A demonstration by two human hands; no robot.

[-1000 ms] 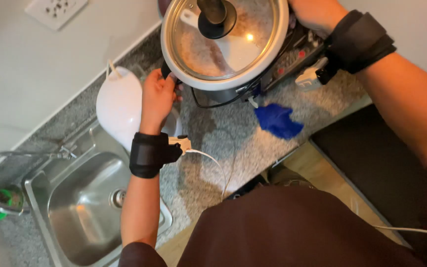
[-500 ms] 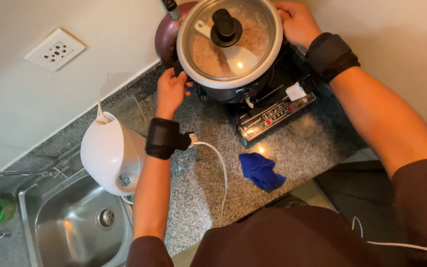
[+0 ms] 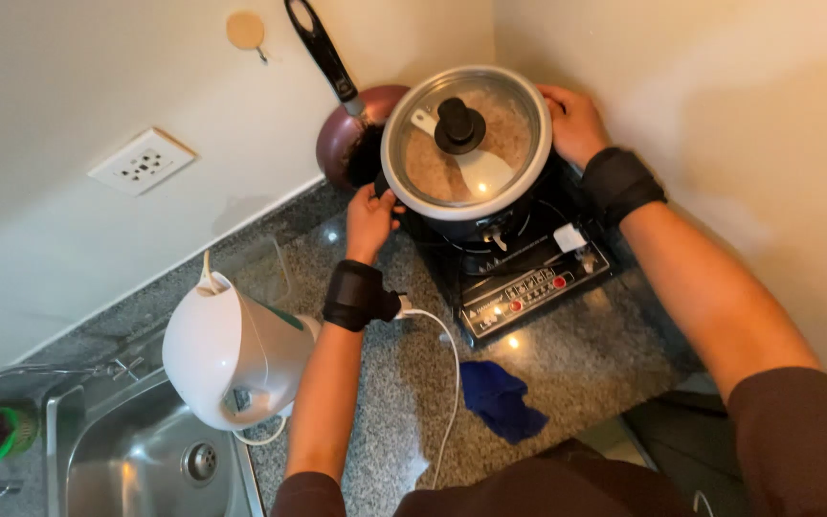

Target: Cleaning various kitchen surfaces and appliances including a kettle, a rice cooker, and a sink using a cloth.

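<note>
**Cooking pot gripped on both sides over the induction hob**

I see the cooking pot (image 3: pixel 466 144) at upper centre of the frame, sitting on a black induction hob (image 3: pixel 519 268) on the speckled stone tabletop (image 3: pixel 576 354). My left hand (image 3: pixel 372 215) is curled against the pot's left side, fingers closed on what I take for a side handle; my right hand (image 3: pixel 571 120) wraps the right rim likewise.

Handling judgement: the pot is rigid metal under a glass lid (image 3: pixel 466 105) with a black knob; grains and a white paddle show through. I judge it heavy, possibly hot, the lid loose and breakable. Side handles are the sound hold.

Signs and fittings: a white rectangular wall socket (image 3: pixel 141 161) at upper left; a small white tag (image 3: pixel 569 236) on the hob, with a strip of buttons and red dots at its front edge. A white kettle (image 3: pixel 232 354) stands at lower left, a blue cloth (image 3: pixel 500 397) at lower centre.
</note>
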